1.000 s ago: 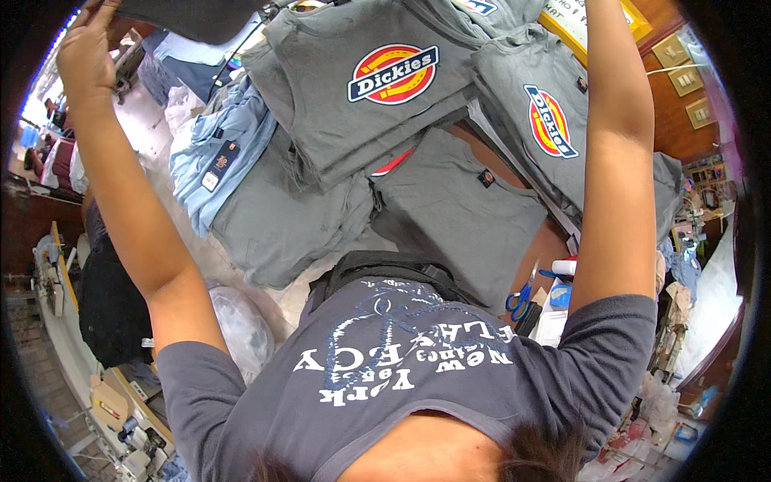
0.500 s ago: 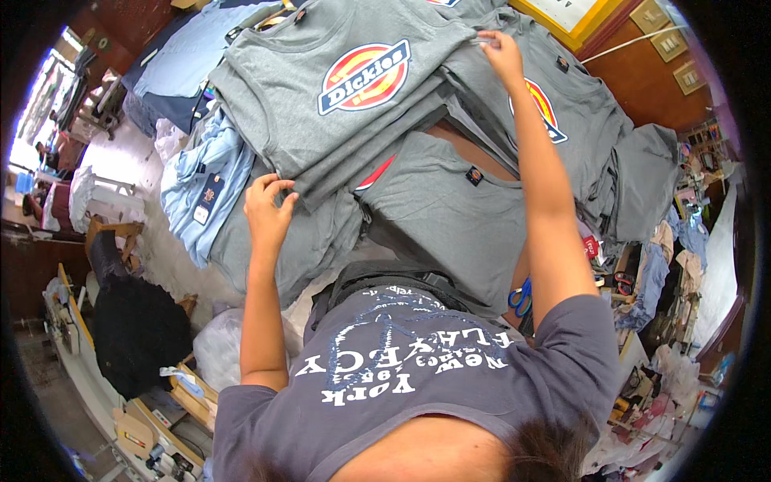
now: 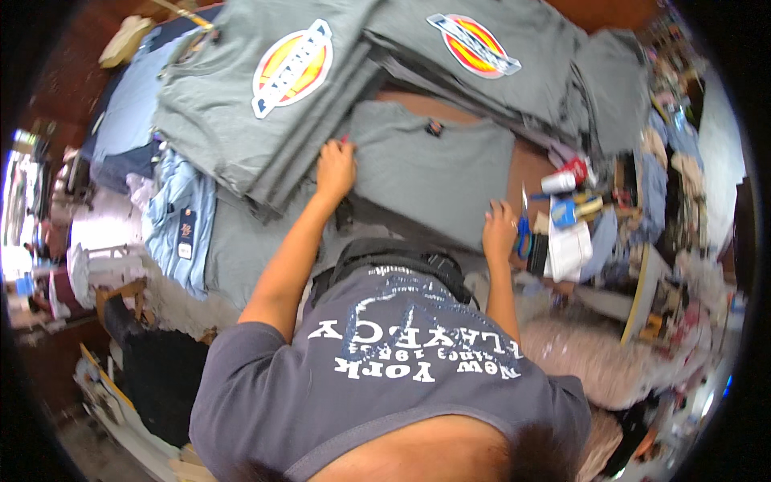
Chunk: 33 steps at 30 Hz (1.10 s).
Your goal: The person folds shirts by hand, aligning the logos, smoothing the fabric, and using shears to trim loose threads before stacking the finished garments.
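A grey T-shirt [image 3: 438, 173] lies face down between my hands, with a dark neck label at its far edge. My left hand [image 3: 337, 170] has its fingers closed at the shirt's left edge, next to a small bit of red. At the near right corner my right hand [image 3: 499, 230] curls its fingers over the shirt's edge. Some blur softens both hands. Just left of my left hand rises a stack of grey T-shirts [image 3: 217, 120] with a red, yellow and blue front print. Another grey stack [image 3: 538, 88] with the same print lies beyond the shirt.
Blue-handled scissors [image 3: 524, 245] lie right of my right hand, beside a red and white cup-like container [image 3: 564, 175] and white papers [image 3: 569, 251]. Light blue garments [image 3: 178, 229] with a dark tag hang at the left. Part of the brown tabletop [image 3: 530, 169] shows.
Both hands have left the printed stacks and come to the face-down shirt. My left hand moved right, my right hand came nearer. The view has turned, and the stacks appear shifted left.
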Each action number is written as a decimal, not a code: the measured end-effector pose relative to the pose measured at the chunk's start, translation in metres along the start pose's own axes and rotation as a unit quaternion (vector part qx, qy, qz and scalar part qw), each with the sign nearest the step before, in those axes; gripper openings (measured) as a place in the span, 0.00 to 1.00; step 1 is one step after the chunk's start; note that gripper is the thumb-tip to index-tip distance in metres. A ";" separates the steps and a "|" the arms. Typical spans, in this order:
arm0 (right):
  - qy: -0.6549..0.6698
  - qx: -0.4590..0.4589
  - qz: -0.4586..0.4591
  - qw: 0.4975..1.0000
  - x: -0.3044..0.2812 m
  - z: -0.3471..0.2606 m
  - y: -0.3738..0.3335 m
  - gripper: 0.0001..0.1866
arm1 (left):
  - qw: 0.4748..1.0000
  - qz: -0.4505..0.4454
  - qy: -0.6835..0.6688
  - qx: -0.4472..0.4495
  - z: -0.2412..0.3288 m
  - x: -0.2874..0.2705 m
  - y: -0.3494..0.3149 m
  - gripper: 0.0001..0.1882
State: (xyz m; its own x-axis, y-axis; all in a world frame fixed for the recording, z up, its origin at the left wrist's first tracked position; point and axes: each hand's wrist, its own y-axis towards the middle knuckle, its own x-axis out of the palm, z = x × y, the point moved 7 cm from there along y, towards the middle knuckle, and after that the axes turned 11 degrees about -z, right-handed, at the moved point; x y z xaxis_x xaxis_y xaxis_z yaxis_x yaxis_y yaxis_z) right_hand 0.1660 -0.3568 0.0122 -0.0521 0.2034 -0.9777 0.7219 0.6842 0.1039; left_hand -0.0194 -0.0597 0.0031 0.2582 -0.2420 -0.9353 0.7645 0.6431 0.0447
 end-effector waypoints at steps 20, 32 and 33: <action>0.187 0.144 0.047 0.971 -0.028 0.064 0.012 0.20 | 0.964 -0.006 -0.264 -0.022 -0.017 -0.002 0.035 0.15; 0.165 -0.070 -0.005 0.984 -0.109 0.074 0.126 0.15 | 0.939 0.104 -0.293 0.145 0.078 -0.132 0.188 0.16; 0.208 -0.087 -0.029 0.974 -0.109 0.064 0.130 0.14 | 0.938 0.166 -0.231 0.200 0.057 -0.136 0.193 0.16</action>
State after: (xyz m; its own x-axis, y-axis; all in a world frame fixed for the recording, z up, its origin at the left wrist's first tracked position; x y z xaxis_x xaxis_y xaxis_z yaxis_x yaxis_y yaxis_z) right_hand 0.3098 -0.3351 0.1208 -0.3909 0.4025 -0.8277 0.5831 0.8041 0.1156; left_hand 0.1268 0.0564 0.1593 0.6785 -0.4261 -0.5984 0.7335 0.4372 0.5204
